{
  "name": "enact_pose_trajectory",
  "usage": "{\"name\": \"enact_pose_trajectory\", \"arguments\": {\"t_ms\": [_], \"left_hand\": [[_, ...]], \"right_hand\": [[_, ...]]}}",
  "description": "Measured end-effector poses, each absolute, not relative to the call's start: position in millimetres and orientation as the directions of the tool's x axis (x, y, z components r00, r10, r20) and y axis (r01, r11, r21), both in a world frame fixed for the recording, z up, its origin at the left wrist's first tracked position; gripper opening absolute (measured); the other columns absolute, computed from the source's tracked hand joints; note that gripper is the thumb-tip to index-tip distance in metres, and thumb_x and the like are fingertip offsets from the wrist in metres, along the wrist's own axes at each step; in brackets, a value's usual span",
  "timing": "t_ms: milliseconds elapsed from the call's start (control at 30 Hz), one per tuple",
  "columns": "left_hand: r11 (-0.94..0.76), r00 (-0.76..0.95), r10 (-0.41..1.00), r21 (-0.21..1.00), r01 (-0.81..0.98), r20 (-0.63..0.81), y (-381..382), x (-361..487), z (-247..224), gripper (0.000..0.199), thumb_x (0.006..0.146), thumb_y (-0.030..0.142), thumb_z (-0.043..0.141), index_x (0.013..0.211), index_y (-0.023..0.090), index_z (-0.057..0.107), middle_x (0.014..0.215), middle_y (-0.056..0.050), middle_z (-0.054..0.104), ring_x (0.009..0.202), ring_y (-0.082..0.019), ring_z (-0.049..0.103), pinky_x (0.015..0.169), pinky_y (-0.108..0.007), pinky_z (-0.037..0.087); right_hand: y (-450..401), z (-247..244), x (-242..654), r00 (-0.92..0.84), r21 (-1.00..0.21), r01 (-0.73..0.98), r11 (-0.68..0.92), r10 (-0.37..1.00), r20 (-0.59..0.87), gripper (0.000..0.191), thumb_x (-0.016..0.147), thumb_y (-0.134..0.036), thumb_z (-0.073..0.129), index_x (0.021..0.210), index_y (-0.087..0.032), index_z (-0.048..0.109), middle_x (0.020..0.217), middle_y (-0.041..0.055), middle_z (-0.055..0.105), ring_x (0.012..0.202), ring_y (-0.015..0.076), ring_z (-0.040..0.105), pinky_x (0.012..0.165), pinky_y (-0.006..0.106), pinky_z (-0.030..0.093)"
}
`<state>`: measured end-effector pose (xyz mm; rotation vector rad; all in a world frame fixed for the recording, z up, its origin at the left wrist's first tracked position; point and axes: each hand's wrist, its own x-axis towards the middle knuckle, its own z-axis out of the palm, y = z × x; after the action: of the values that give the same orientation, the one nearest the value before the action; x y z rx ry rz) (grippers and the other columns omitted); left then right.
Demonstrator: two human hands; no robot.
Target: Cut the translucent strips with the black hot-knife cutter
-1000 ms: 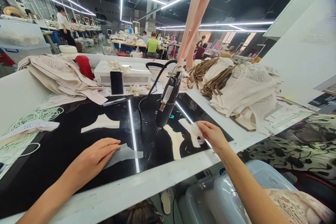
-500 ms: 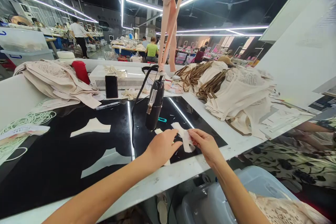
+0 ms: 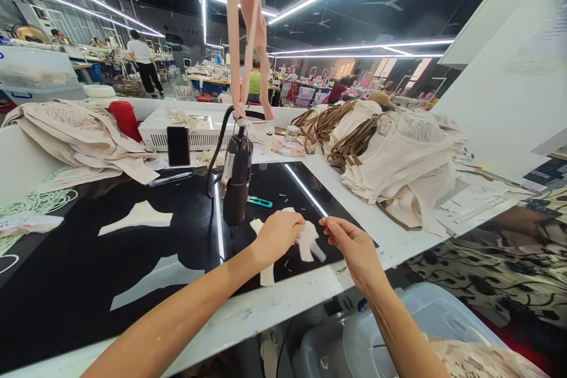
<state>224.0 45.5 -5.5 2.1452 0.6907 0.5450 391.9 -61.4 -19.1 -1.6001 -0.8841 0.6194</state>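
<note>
My left hand [image 3: 280, 236] is closed on the edge of a small cream fabric piece [image 3: 306, 244], whose lower end hangs toward the front edge. A thin, paler layer shows beside that end. Just right of it, my right hand [image 3: 352, 245] makes a pinch, apart from the fabric; whatever lies between its fingertips is too small to make out. Another cream strip [image 3: 267, 275] lies partly under my left wrist. Behind my left hand, a black handheld tool [image 3: 238, 180] hangs from a knotted pink fabric strap [image 3: 234, 41], near a teal cutter [image 3: 260, 201].
On the black board [image 3: 66, 283] lie a cream cut piece [image 3: 138, 218] and a translucent template-like piece [image 3: 155, 281]. Garments with brown straps [image 3: 398, 153] are piled at right, more fabric [image 3: 84, 136] at left. A phone [image 3: 178, 146] leans against a white box [image 3: 153, 130]. Plastic bins [image 3: 363, 336] stand below.
My right hand has come off the fabric and moved slightly away. The fabric has turned in my left hand, its lower end now hanging. The view has shifted, so the hanging tool appears further left.
</note>
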Motion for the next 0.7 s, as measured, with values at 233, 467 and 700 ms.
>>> {"name": "enact_pose_trajectory", "arguments": {"t_ms": [233, 467, 700], "left_hand": [[-0.566, 0.788, 0.588, 0.789, 0.239, 0.183, 47.6, 220.9, -4.0, 0.031, 0.091, 0.011, 0.045, 0.096, 0.019, 0.074, 0.091, -0.002, 0.075, 0.077, -0.016, 0.067, 0.075, -0.026, 0.051], [-0.586, 0.777, 0.597, 0.77, 0.252, 0.201, 43.4, 219.9, 2.0, 0.018, 0.094, 0.018, 0.05, 0.098, 0.021, 0.068, 0.083, 0.0, 0.072, 0.081, -0.017, 0.064, 0.074, -0.027, 0.047], [-0.59, 0.766, 0.607, 0.766, 0.254, 0.214, 45.0, 220.1, 4.7, 0.015, 0.093, 0.021, 0.053, 0.089, 0.022, 0.067, 0.078, 0.003, 0.069, 0.073, -0.015, 0.062, 0.067, -0.024, 0.044]], "right_hand": [[-66.2, -19.7, 385.6, 0.464, -0.885, 0.463, -0.057, 0.866, 0.187, 0.047, 0.071, -0.046, 0.078, 0.115, -0.028, 0.078, 0.113, 0.0064, 0.078, 0.091, 0.0249, 0.065, 0.073, 0.034, 0.05], [-66.1, -18.5, 371.7, 0.49, -0.824, 0.563, -0.062, 0.828, 0.272, 0.032, 0.086, -0.049, 0.061, 0.096, -0.026, 0.081, 0.094, 0.0053, 0.078, 0.076, 0.0222, 0.061, 0.072, 0.033, 0.046], [-70.4, -15.3, 372.0, 0.545, -0.894, 0.438, -0.099, 0.82, 0.176, 0.04, 0.083, -0.056, 0.064, 0.094, -0.021, 0.081, 0.068, 0.0025, 0.069, 0.061, 0.0176, 0.055, 0.055, 0.027, 0.043]]}}
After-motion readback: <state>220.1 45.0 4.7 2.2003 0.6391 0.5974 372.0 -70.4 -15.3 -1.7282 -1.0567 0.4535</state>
